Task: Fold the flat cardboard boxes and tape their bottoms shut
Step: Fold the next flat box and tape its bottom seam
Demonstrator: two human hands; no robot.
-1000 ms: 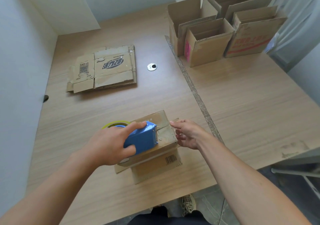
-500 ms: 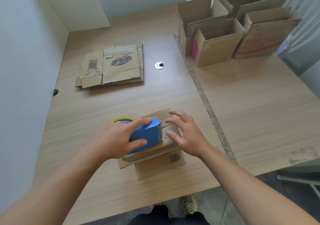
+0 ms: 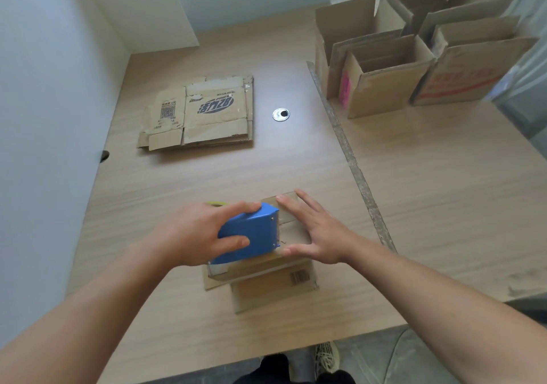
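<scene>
A small cardboard box (image 3: 291, 237) stands upside down near the table's front edge, its bottom flaps folded shut and facing up. My left hand (image 3: 195, 232) grips a blue tape dispenser (image 3: 251, 232) that lies on the box's bottom; a bit of its yellow-green tape roll (image 3: 215, 204) shows behind my fingers. My right hand (image 3: 318, 229) lies flat on the flaps just right of the dispenser, fingers spread and straight. The box's lower flaps (image 3: 272, 290) splay out on the table toward me.
A stack of flat cardboard boxes (image 3: 204, 114) lies at the back left of the wooden table (image 3: 414, 191). Several folded open boxes (image 3: 393, 66) stand at the back right. A round metal cable grommet (image 3: 281, 114) sits mid-table. A white wall runs along the left.
My right hand has moved from the box's right edge onto its top and flattened beside the dispenser. The left hand keeps its grip on the dispenser.
</scene>
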